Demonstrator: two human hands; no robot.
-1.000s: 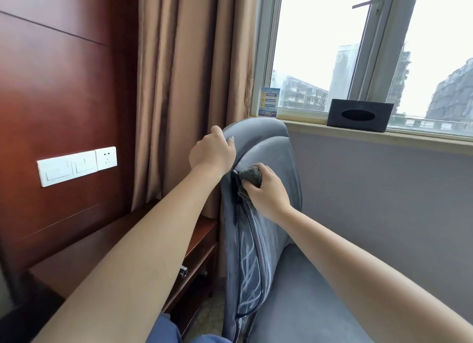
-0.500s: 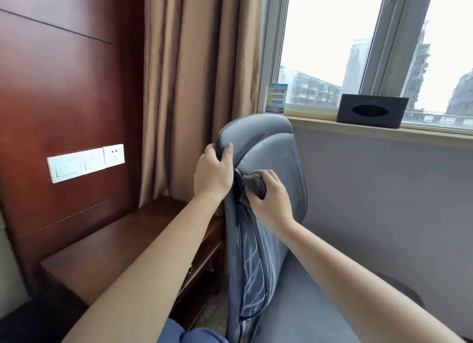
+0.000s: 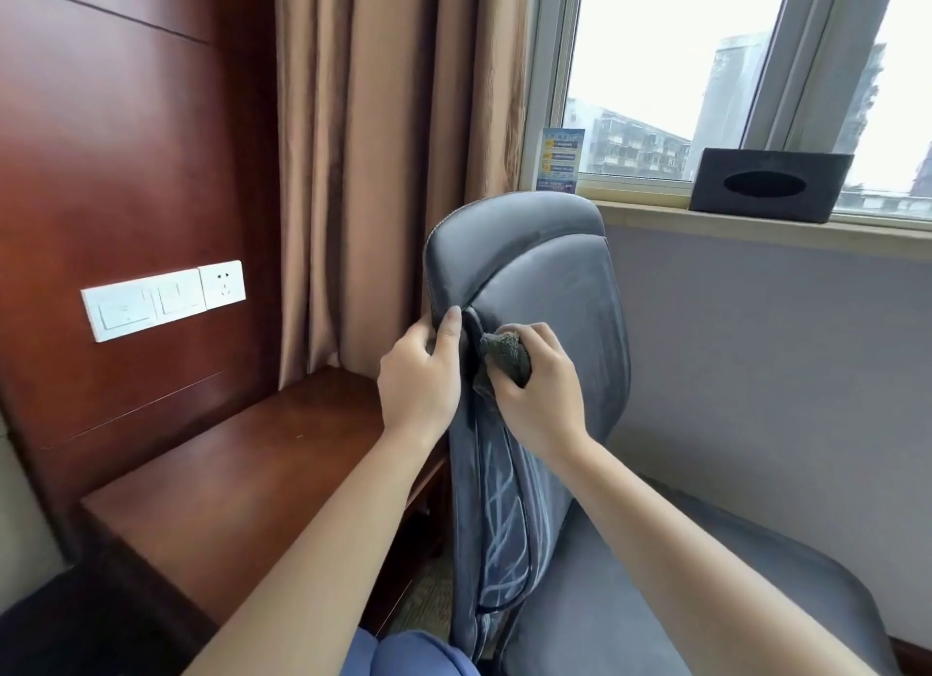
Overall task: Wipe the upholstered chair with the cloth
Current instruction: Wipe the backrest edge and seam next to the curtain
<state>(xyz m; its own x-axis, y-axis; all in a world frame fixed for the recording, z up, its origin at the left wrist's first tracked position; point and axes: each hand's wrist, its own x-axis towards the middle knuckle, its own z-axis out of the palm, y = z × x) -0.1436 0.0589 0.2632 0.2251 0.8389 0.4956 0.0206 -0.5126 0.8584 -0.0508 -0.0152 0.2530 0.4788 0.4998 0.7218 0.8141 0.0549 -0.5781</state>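
Window corner, brown curtain (image 3: 373, 171), wood desk (image 3: 252, 473) at left; grey chair (image 3: 549, 282) stands between desk and wall. Head view: left hand (image 3: 421, 377) curled round backrest edge, thumb over front seam, steadying it. Right hand (image 3: 537, 390) bunches dark cloth (image 3: 507, 355) in closed fingers, pressed into seam beside left thumb. Risks, judged: cloth snags in piping; hard push tips chair toward desk; wadded cloth touches little, leaves streaks like those lower on backrest.

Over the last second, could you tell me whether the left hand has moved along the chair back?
Yes. The left hand has slid down the chair back's edge, from near its top to beside the cloth.
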